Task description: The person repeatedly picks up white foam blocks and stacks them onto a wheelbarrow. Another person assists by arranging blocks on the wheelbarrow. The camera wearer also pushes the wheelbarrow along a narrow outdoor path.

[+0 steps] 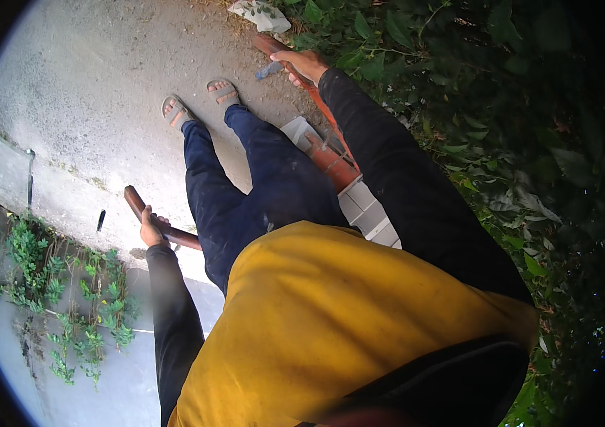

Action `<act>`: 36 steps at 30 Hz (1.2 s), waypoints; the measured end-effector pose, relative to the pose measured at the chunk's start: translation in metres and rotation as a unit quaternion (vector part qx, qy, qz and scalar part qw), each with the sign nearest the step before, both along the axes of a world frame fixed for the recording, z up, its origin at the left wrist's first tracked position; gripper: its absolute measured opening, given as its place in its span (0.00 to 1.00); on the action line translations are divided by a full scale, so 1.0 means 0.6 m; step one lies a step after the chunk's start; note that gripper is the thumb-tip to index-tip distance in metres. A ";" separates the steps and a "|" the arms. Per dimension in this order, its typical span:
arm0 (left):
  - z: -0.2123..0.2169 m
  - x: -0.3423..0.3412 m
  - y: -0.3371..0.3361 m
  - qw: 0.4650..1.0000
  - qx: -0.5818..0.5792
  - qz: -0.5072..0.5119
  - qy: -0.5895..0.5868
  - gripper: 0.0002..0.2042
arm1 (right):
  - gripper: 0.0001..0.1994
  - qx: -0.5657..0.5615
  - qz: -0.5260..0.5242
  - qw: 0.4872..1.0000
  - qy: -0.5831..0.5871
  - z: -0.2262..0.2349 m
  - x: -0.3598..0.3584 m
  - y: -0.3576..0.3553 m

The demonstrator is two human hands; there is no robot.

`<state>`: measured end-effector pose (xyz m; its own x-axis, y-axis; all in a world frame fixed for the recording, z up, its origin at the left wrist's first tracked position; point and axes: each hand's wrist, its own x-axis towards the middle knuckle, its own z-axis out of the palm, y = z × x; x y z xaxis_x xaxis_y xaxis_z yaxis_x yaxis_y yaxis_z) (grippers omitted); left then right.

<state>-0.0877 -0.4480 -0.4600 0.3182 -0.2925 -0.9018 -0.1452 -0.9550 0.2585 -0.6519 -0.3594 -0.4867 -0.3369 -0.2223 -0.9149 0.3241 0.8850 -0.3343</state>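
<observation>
My left hand (151, 228) is closed around a reddish-brown bar-shaped handle (133, 200), whose tip sticks out past my fingers. Its other end runs behind my leg. On the other side, my right hand (305, 65) grips a matching handle (269, 45), which continues as an orange-red bar along the underside of my forearm. Beside my hip, next to that bar, show an orange-red surface (332, 158) and light grey blocks or tiles (368, 212) with straight joints. They look like part of a handcart and its load, but my body hides most of it.
My sandalled feet stand on dusty concrete ground (89, 85). Dense leafy bushes (480, 128) crowd my right side. Green plants (89, 299) grow along a pale wall or slab at the left. A crumpled white bag (263, 16) and a bluish scrap (269, 70) lie near the bushes.
</observation>
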 end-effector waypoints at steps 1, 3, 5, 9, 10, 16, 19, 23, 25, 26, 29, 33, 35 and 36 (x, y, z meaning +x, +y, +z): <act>-0.001 0.000 0.000 1.000 0.002 0.001 0.000 0.16 | 0.22 0.001 -0.004 1.000 -0.005 -0.003 -0.001 0.001; -0.002 -0.001 -0.001 1.000 0.005 0.006 -0.002 0.16 | 0.22 -0.001 -0.008 1.000 0.004 -0.007 -0.001 0.002; -0.002 0.001 -0.002 1.000 0.008 0.007 -0.001 0.16 | 0.22 0.004 -0.017 1.000 -0.003 -0.007 -0.001 0.002; -0.001 0.006 -0.002 1.000 0.012 0.005 0.004 0.17 | 0.23 0.005 -0.017 1.000 0.006 0.001 0.000 -0.003; -0.002 0.008 -0.002 1.000 0.014 0.004 0.003 0.17 | 0.23 0.003 -0.017 1.000 0.001 0.004 0.000 -0.005; -0.005 0.015 -0.002 1.000 0.021 0.010 -0.009 0.17 | 0.25 0.002 0.000 0.999 0.048 0.025 0.007 -0.007; -0.003 0.015 -0.003 1.000 0.012 0.015 -0.013 0.17 | 0.25 -0.014 0.023 0.998 0.064 0.031 0.008 -0.009; 0.001 0.012 -0.002 0.999 0.013 0.014 -0.026 0.17 | 0.27 -0.034 0.028 0.996 0.075 0.029 0.011 -0.009; 0.000 0.010 0.000 1.000 -0.002 0.009 -0.026 0.17 | 0.28 -0.043 0.026 0.995 0.087 0.022 0.015 -0.005; 0.000 0.011 0.001 0.999 -0.007 0.003 -0.036 0.17 | 0.28 -0.043 0.028 0.995 0.089 0.018 0.018 -0.001; -0.003 0.017 0.004 0.996 -0.024 -0.065 -0.064 0.18 | 0.33 -0.043 0.039 0.987 0.150 0.002 0.025 0.012; -0.012 0.025 0.005 0.998 0.015 -0.015 0.060 0.17 | 0.42 0.023 0.185 0.940 0.285 -0.016 0.020 0.027; -0.021 0.021 0.007 0.987 0.008 -0.142 -0.071 0.18 | 0.44 0.090 0.172 0.936 0.295 -0.007 0.022 0.033; -0.020 0.022 0.009 0.989 0.004 -0.104 -0.101 0.20 | 0.45 0.066 0.142 0.948 0.276 0.005 0.026 0.034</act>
<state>-0.0743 -0.4427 -0.4717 0.4260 -0.3639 -0.8283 -0.3877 -0.9006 0.1963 -0.6366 -0.3389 -0.4840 -0.7164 -0.2719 -0.6426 -0.1262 0.9563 -0.2639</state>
